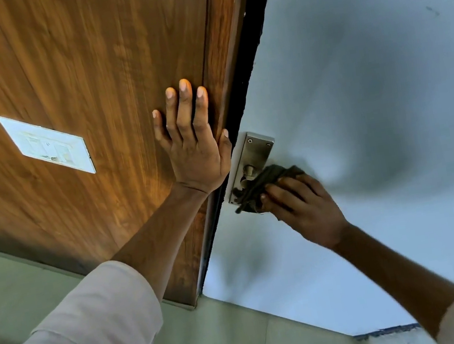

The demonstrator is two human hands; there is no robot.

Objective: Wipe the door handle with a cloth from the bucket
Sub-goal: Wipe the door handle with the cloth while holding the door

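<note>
The view is tilted. A pale grey-blue door (356,92) fills the right side. On it sits a metal handle plate (254,152) with two screws and a handle stub below them. A dark grey cloth (261,187) is wrapped over the handle lever, and my right hand (302,207) grips that cloth against it. The lever itself is hidden under the cloth. My left hand (193,138) lies flat with fingers spread on the brown wood panel (85,75) beside the door edge. No bucket is in view.
A white switch plate (47,145) is set in the wood panel to the left of my left hand. A dark gap (254,33) runs between panel and door. Pale green floor (232,343) lies below.
</note>
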